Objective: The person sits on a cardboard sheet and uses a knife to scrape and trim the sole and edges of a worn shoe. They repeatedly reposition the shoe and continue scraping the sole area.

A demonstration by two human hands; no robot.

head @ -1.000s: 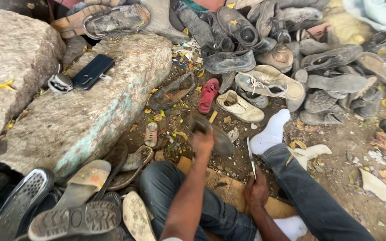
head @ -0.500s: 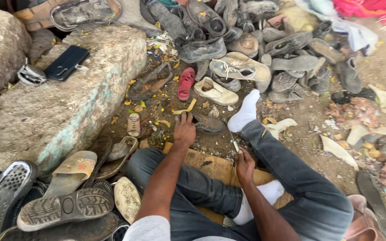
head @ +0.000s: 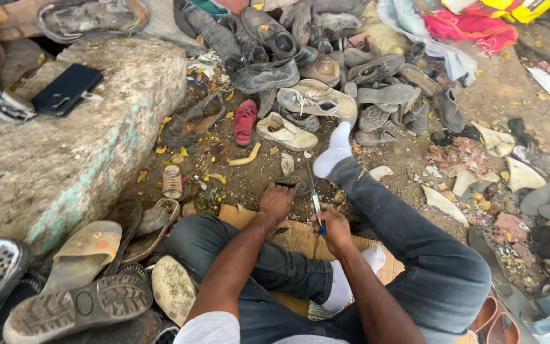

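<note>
Knife (head: 314,194): thin blade, pointing up, on the ground betw. legs, by cardboard (head: 300,236).
R hand (head: 332,228): fist closed round knife handle.
L hand (head: 275,200): curled on dark scrap (head: 293,183), just left of blade.
Around: shoe pile (head: 326,83) beyond, stone slab (head: 65,153) left.

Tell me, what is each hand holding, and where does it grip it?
The right hand holds a knife by its blue handle, blade up. The left hand presses on a dark shoe piece on the ground.

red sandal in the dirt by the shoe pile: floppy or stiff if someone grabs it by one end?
The red sandal looks thin and flat, so it would probably bend or droop. It seems light for its size. Lying flat in the dirt, it should slide rather than roll.
</note>
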